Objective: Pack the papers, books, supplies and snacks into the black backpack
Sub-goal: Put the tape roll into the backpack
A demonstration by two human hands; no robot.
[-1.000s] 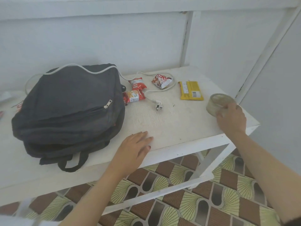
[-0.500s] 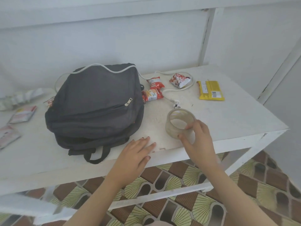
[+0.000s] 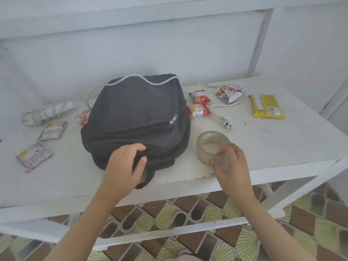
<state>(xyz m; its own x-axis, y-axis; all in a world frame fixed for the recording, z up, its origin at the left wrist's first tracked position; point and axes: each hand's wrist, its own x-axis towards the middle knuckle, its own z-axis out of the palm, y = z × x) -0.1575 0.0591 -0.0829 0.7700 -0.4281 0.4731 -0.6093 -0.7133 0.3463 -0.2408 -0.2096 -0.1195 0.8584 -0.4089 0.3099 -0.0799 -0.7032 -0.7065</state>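
Two hands: left (image 3: 125, 166) grips backpack (image 3: 135, 110), right (image 3: 232, 170) holds tape roll (image 3: 204, 147)

Flat black backpack (image 3: 135, 113), clear tape roll (image 3: 212, 146) beside, snacks (image 3: 198, 110) around

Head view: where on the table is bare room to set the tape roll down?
Widest: right end of the table, between yellow packet, plug and front edge. Also the front-left strip between backpack and pale sachets. Crowded: red snack packets and cable behind the plug.
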